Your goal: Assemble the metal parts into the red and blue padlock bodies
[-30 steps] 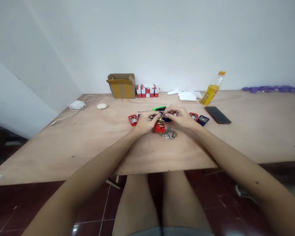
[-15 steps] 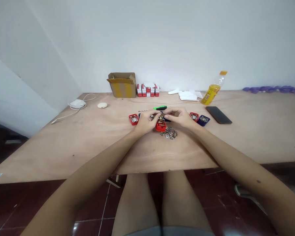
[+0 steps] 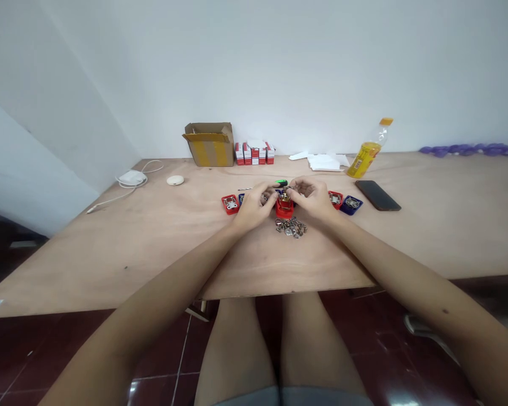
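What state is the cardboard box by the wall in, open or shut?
Open: the cardboard box has its front flap jutting outward, with part of the inside showing above.

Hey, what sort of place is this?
Probably a simple indoor workspace: a pale wooden table against a white wall, with a pile of small silvery metal parts and a green-and-black screwdriver.
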Action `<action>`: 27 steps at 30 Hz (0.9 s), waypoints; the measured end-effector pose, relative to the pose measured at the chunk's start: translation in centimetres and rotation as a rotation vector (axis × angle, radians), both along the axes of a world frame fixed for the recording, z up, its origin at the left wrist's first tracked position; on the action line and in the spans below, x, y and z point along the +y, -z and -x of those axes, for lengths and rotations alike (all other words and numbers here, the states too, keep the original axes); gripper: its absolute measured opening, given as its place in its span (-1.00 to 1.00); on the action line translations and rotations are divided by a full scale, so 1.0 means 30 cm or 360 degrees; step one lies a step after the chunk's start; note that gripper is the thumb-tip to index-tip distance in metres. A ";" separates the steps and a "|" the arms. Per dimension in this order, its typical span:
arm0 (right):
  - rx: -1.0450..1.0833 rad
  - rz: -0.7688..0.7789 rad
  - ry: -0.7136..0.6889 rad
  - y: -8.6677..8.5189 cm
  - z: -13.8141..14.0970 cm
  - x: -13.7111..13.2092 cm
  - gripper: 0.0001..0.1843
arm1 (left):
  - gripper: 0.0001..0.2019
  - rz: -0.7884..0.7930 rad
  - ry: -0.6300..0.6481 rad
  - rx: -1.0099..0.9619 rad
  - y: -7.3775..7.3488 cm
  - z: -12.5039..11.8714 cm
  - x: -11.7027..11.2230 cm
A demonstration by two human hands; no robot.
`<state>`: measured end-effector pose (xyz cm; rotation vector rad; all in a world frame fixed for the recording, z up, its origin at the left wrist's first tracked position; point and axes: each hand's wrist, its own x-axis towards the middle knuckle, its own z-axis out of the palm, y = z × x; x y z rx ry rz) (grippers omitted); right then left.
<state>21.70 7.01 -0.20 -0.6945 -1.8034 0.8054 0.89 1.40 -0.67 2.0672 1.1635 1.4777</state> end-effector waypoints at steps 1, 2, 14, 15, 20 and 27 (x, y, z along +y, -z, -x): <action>0.0045 -0.0011 0.0065 -0.001 -0.006 0.012 -0.84 | -0.74 0.0021 -0.0037 0.0015 0.002 0.006 0.005; 0.0090 -0.0031 0.0134 -0.002 -0.013 0.024 -0.84 | -0.77 0.0030 -0.0066 0.0066 0.004 0.013 0.009; 0.0160 -0.0064 0.0286 -0.004 -0.031 0.068 -0.82 | -0.73 0.0012 0.0335 0.1010 0.007 0.028 0.020; 0.0161 -0.0062 0.0277 -0.002 -0.029 0.067 -0.82 | -0.72 0.0021 0.0344 0.1025 0.008 0.027 0.020; 0.0120 -0.0052 0.0233 0.005 -0.028 0.062 -0.84 | -0.76 0.0033 0.0328 0.0974 0.021 0.025 0.027; 0.0103 0.0027 0.0237 -0.005 -0.036 0.062 -0.80 | -0.86 -0.0166 0.0178 0.0714 -0.001 0.044 0.025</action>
